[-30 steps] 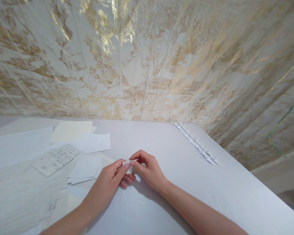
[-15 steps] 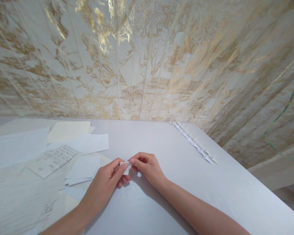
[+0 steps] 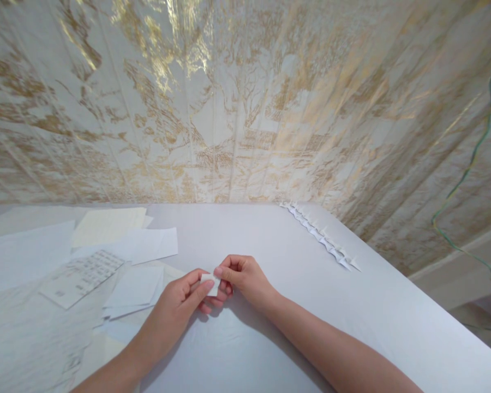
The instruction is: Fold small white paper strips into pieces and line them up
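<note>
A small folded piece of white paper (image 3: 211, 284) is held between my two hands, just above the white table (image 3: 245, 355). My left hand (image 3: 190, 292) pinches it from the left, thumb on top and fingers beneath. From the right, my right hand (image 3: 239, 274) grips its upper right corner between thumb and forefinger. The fingers behind the paper are partly hidden. Close to my left wrist lies a small stack of white paper squares (image 3: 135, 286).
Loose sheets, among them a cream sheet (image 3: 110, 225), a white strip (image 3: 157, 243) and a printed sheet (image 3: 82, 278), cover the table's left side. Rows of small folded paper pieces (image 3: 321, 237) lie at the back right. Behind stands a gold-patterned wall (image 3: 213, 109); a green cable (image 3: 462, 180) hangs at right.
The paper piece now shows a flatter, squarer face between my fingers. My hands stay nearly in place, while the whole view has shifted slightly.
</note>
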### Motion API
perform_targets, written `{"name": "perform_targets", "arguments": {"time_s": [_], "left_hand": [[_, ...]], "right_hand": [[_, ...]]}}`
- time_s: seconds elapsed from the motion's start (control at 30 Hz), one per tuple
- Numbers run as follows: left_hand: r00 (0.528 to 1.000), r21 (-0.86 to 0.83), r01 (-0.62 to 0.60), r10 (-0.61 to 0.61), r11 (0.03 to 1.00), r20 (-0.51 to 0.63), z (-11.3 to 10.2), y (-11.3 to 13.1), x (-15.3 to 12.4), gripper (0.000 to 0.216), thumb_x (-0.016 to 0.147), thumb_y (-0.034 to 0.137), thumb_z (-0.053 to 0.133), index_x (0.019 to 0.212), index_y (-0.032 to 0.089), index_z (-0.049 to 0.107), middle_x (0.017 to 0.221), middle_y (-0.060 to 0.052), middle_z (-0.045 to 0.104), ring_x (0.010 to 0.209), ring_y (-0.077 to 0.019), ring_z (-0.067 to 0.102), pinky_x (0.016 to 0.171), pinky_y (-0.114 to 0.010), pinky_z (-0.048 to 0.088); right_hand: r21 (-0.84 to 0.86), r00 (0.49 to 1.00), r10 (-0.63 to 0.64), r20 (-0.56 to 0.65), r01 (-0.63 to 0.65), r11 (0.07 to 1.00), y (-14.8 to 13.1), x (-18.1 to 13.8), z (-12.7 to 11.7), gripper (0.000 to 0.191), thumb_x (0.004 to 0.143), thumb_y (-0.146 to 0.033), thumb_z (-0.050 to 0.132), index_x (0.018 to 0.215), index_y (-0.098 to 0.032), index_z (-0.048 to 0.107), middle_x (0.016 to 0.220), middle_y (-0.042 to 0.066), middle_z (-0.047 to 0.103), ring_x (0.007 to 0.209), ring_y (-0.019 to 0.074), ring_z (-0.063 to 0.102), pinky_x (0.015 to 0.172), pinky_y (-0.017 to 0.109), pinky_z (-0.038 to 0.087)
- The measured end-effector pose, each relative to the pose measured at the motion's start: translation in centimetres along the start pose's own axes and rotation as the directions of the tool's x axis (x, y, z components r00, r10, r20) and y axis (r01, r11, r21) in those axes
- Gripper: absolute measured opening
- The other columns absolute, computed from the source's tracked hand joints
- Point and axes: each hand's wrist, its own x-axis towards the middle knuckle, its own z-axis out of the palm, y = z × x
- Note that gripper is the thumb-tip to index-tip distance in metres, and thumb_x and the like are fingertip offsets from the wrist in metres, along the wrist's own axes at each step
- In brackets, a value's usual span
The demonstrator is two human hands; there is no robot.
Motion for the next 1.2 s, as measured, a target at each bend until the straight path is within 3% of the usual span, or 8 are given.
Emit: {"name": "perform_targets", "arguments": {"time_s": [0.13,0.27,0.4,0.6,0.8,0.93,1.2], "left_hand": [[0.999,-0.075,0.039,-0.036,0.996,0.037,-0.1,-0.5,0.3,0.032,0.086,0.051,0.064,0.093,0.019,0.065,0.089,-0.009,0.08,0.073,-0.021,0.074,0.07,-0.031,0.057],[0.994,-0.132,0.108,-0.105,0.985,0.032,0.2,-1.3,0.3,0.048,0.074,0.059,0.075,0.097,0.018,0.064,0.095,-0.013,0.08,0.084,-0.0264,0.076,0.058,-0.029,0.057],[0.987,-0.154,0.155,-0.16,0.976,-0.017,0.5,-1.4,0.4,0.055,0.071,0.066,0.074,0.089,0.015,0.066,0.079,-0.011,0.08,0.065,-0.0221,0.075,0.05,-0.026,0.053],[0.99,-0.177,0.14,-0.14,0.974,0.011,0.3,-1.2,0.5,0.059,0.067,0.072,0.073,0.08,0.015,0.069,0.074,-0.011,0.08,0.063,-0.0209,0.075,0.054,-0.025,0.054],[0.992,-0.191,0.122,-0.123,0.974,0.002,0.1,-1.5,0.4,0.06,0.067,0.075,0.073,0.079,0.016,0.071,0.073,-0.01,0.08,0.065,-0.0215,0.075,0.056,-0.025,0.054],[0.992,-0.194,0.128,-0.13,0.973,0.005,0.1,-2.0,0.6,0.06,0.067,0.074,0.073,0.081,0.016,0.071,0.072,-0.01,0.079,0.063,-0.022,0.075,0.056,-0.027,0.054],[0.989,-0.288,0.111,-0.076,0.951,0.129,-0.1,-2.1,1.2,0.057,0.072,0.066,0.075,0.098,0.015,0.072,0.095,-0.014,0.081,0.081,-0.0239,0.076,0.067,-0.028,0.056]], "right_hand": [[-0.013,1.0,0.006,0.001,-0.006,1.0,-0.2,0.3,-0.6,0.051,0.061,-0.062,0.082,0.064,-0.016,0.059,0.049,-0.003,0.057,0.042,0.0084,0.048,0.045,0.023,0.036],[-0.062,0.998,-0.058,-0.035,0.056,0.996,-0.3,-0.1,-0.2,0.047,0.065,-0.057,0.081,0.063,-0.017,0.058,0.047,-0.006,0.052,0.041,0.0068,0.042,0.044,0.022,0.033],[-0.081,0.999,-0.053,-0.012,0.052,0.995,-0.2,-0.5,0.6,0.048,0.066,-0.058,0.081,0.064,-0.016,0.059,0.048,-0.005,0.053,0.043,0.0073,0.043,0.045,0.022,0.033],[-0.003,0.996,0.038,0.083,-0.038,0.999,0.3,0.1,-0.1,0.058,0.064,-0.07,0.077,0.062,-0.016,0.057,0.049,-0.001,0.057,0.039,0.0084,0.046,0.041,0.022,0.033],[0.022,0.996,-0.015,0.087,0.013,1.0,0.4,0.3,-0.5,0.066,0.074,-0.081,0.06,0.067,-0.015,0.059,0.053,-0.001,0.055,0.041,0.0087,0.046,0.041,0.023,0.038],[-0.05,0.995,-0.064,0.071,0.067,0.996,0.8,0.1,-0.2,0.056,0.067,-0.07,0.077,0.07,-0.017,0.057,0.052,-0.006,0.05,0.044,0.0077,0.043,0.045,0.022,0.038],[0.035,0.998,-0.045,0.037,0.044,0.998,1.2,0.9,-0.7,0.06,0.066,-0.074,0.073,0.065,-0.017,0.053,0.052,-0.004,0.052,0.044,0.007,0.04,0.048,0.022,0.029]]}}
